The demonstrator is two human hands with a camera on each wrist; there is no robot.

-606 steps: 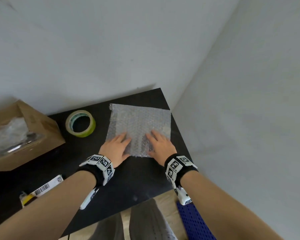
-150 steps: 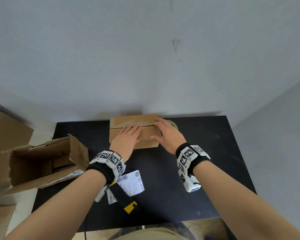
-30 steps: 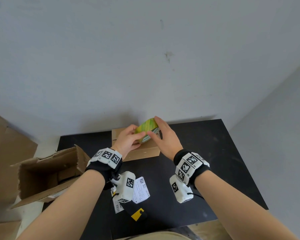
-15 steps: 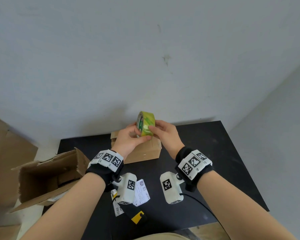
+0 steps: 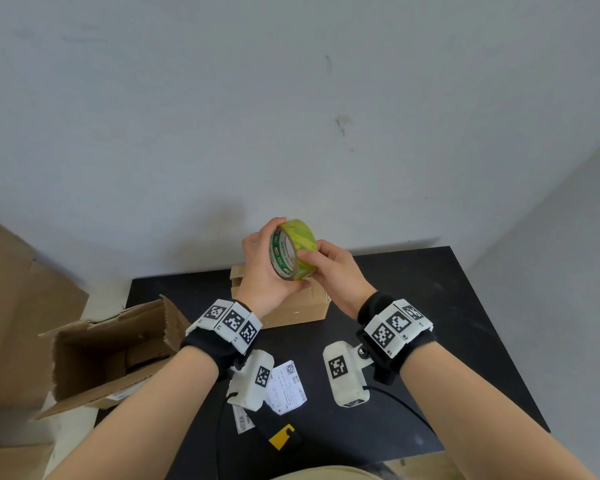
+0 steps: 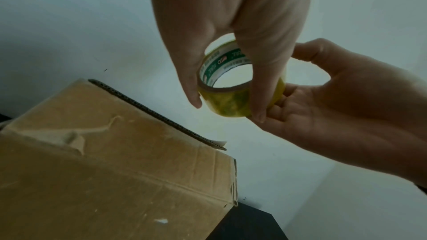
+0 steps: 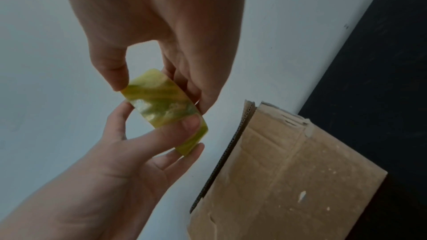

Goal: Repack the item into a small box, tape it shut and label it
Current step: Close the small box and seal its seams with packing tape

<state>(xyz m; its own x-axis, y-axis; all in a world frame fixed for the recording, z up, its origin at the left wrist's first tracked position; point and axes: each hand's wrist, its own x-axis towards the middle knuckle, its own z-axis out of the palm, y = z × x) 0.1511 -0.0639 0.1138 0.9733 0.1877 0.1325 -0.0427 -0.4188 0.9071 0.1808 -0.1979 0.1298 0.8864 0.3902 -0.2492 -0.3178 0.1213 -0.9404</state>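
The yellow-green tape roll is held upright in the air above the small cardboard box, which stands on the black table near the wall. My left hand grips the roll from the left, fingers over its top and thumb under it. My right hand pinches the roll's outer face, thumb on the front. The left wrist view shows the tape roll between both hands, beside the small box. In the right wrist view, the tape roll is above the small box, whose top flap edge stands slightly raised.
A larger open cardboard box lies on its side at the table's left edge. A white printed label and a black-and-yellow tool lie near the front, under my wrists. More cardboard stands at the far left. Walls close in behind and on the right.
Both hands have raised the tape roll higher above the small box and turned it more upright; my right thumb now sits on its outer face.
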